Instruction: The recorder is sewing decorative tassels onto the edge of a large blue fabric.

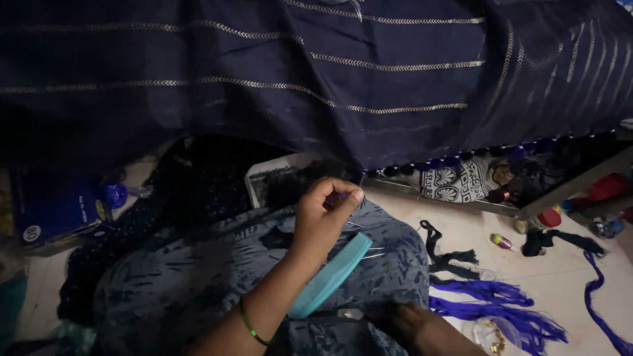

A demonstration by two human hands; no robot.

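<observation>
Cloth (369, 72), dark navy with woven gold chevron stripes, hangs overhead. The left hand (323, 221) pinches its beaded hem, fingertips together. A ridged teal plastic comb (330, 275) lies on mottled blue fabric (184, 277) below. The right hand (412, 323) rests low, its grip unclear. Purple tassels (494, 306) trail across the tiled floor (560, 270).

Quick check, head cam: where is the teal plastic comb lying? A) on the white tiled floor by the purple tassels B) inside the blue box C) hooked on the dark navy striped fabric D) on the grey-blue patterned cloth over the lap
D: the teal plastic comb lies slantwise on the grey-blue patterned cloth, just below the raised left hand, whose fingertips are pinched together.
</observation>
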